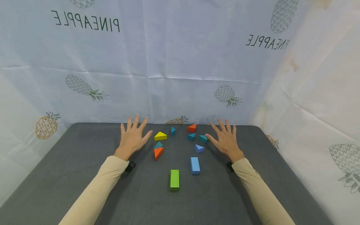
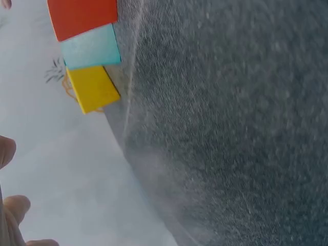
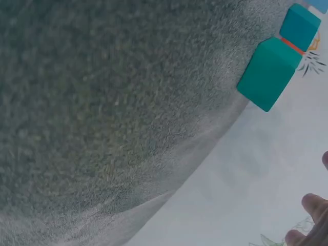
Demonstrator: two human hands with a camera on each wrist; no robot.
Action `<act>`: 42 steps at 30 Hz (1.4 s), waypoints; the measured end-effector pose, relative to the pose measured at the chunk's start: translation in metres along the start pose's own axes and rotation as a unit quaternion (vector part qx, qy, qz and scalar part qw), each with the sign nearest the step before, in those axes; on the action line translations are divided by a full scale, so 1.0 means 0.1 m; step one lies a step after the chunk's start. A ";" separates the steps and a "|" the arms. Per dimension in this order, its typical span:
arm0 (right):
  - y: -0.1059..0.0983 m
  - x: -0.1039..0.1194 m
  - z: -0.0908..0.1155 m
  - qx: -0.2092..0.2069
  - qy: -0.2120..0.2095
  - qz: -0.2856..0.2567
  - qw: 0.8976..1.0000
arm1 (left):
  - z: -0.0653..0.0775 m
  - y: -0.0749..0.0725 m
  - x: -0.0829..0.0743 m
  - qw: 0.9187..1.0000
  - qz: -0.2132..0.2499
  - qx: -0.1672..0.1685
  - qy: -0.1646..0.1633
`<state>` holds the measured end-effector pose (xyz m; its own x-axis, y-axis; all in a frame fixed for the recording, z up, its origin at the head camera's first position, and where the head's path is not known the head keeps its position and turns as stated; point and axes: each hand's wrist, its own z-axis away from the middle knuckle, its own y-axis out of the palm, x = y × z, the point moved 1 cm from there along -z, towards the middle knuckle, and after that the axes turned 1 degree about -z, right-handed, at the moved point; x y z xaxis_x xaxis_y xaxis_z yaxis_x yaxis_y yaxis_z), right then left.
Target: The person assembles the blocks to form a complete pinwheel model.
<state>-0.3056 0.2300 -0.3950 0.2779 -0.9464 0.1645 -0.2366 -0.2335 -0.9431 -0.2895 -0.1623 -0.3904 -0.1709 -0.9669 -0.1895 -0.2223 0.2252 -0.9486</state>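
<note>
My left hand (image 1: pixel 131 139) is spread palm down at the far left of the blocks, holding nothing. Nearest its thumb is a yellow triangular block (image 1: pixel 160 136); an orange-red triangular block (image 1: pixel 158 153) and a teal triangular block (image 1: pixel 158 145) lie closer to me. My right hand (image 1: pixel 226 140) has its fingers spread too, and its thumb tip overlaps the edge of a green-teal triangular block (image 1: pixel 203 139) in the head view. Beside that lie a blue-teal triangular block (image 1: pixel 191 137) and a periwinkle triangular block (image 1: pixel 199 148). Both palms are empty.
A red block (image 1: pixel 192 127) and a small blue triangular block (image 1: pixel 172 130) sit near the table's far edge. Closer in are a light blue rectangular block (image 1: pixel 195 165) and a green rectangular block (image 1: pixel 174 180). A pineapple-print cloth (image 1: pixel 174 53) hangs behind the dark table (image 1: pixel 146 203).
</note>
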 end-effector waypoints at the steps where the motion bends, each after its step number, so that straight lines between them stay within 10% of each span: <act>1: 0.00 0.01 0.00 0.002 0.002 -0.003 1.000 | 0.01 0.00 -0.01 1.000 0.001 0.001 0.000; 42: -0.05 0.16 0.29 -0.003 -0.015 -0.053 0.998 | 0.34 0.05 -0.31 0.999 0.037 0.002 0.016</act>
<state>-0.2735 0.2228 -0.3957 0.3292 -0.9092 0.2551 -0.2106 -0.3340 -0.9187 -0.2530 -0.1352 -0.3976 -0.2164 -0.9434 -0.2511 -0.2034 0.2952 -0.9336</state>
